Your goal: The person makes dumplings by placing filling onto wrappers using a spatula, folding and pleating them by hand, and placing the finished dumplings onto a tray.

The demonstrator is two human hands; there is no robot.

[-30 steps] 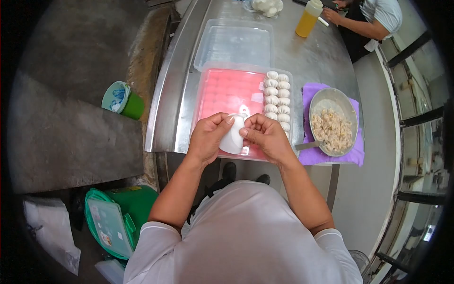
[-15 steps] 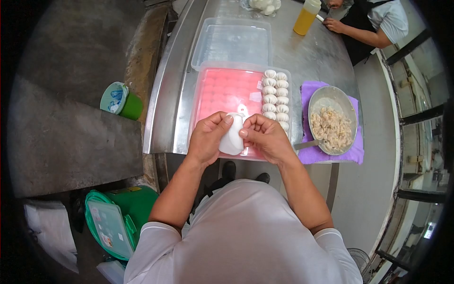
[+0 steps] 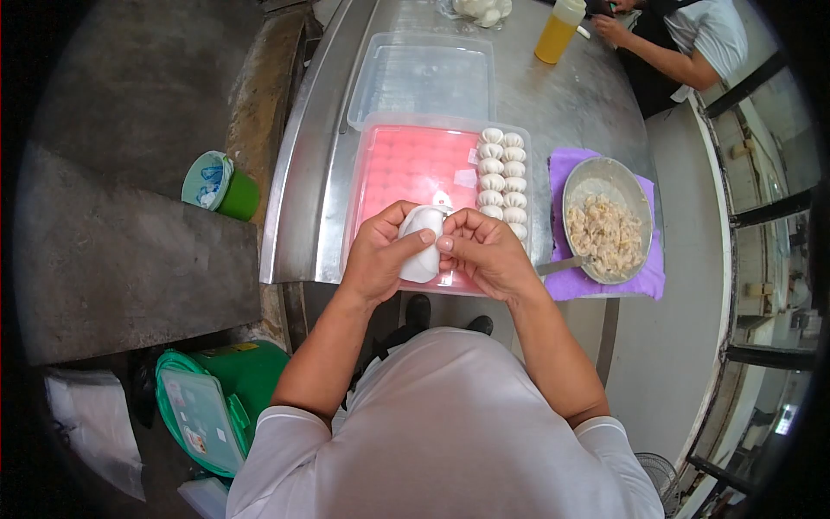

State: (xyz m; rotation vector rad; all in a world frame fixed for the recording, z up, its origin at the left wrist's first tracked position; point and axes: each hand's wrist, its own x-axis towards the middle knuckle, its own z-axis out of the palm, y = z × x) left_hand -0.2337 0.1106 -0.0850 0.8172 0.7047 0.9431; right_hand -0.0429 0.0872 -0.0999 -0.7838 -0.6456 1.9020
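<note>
Between my two hands is a round white dough wrapper (image 3: pixel 421 262), held up over the near edge of the tray. My left hand (image 3: pixel 378 253) grips its left side, thumb pressed on its face. The thumb and fingers of my right hand (image 3: pixel 488 251) pinch its right edge. Whether filling lies inside is hidden. Below is a clear plastic tray with a pink mat (image 3: pixel 415 169). Pleated white dumplings (image 3: pixel 491 166) stand in two rows along its right side. Right of the tray, a metal bowl (image 3: pixel 638 186) holds pale chopped filling (image 3: pixel 608 233) and a utensil whose handle (image 3: pixel 560 265) points toward me.
The bowl rests on a purple cloth (image 3: pixel 562 164). A clear lid (image 3: pixel 424 73) lies behind the tray. Farther back are a bottle of yellow liquid (image 3: pixel 558 33) and a bag of white dough pieces (image 3: pixel 484 10). Another person (image 3: pixel 683 52) works at the far right.
My left thumb has slid down and across the wrapper's face toward the right. My right hand keeps its pinch. The other person's hand has shifted slightly away from the bottle.
</note>
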